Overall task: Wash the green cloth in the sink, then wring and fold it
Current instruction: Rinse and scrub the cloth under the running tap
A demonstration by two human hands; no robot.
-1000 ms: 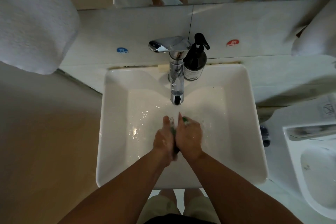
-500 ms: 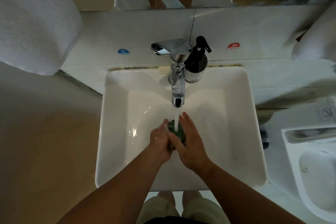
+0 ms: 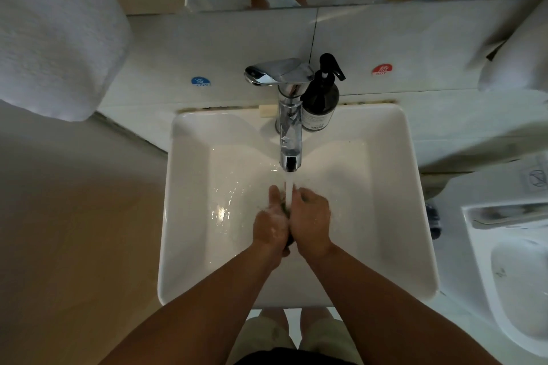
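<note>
Hands press together over the basin, palm facing palm, with the green cloth (image 3: 286, 208) squeezed between them. The left hand (image 3: 271, 227) has its fingers curled round the near side of the cloth, with soapy foam on its back and knuckles. The right hand (image 3: 310, 224) curls its fingers over the far end, thumb side up. Only a dark green sliver of cloth shows in the seam between the palms and again at the wrists, so it seems to be bunched into a wad, though its shape is mostly hidden. A thin stream of water (image 3: 289, 188) falls from the chrome tap (image 3: 290, 139) straight onto the gap between the fingertips. Both hands hang inside the white square sink (image 3: 178, 216), above its wet, glistening floor. A dark pump bottle (image 3: 320, 104) stands just beside the tap on the back ledge. On the wall behind, a blue sticker (image 3: 201, 81) sits to the left and a red sticker (image 3: 382, 69) to the right. A white towel (image 3: 53, 32) hangs at upper left.
</note>
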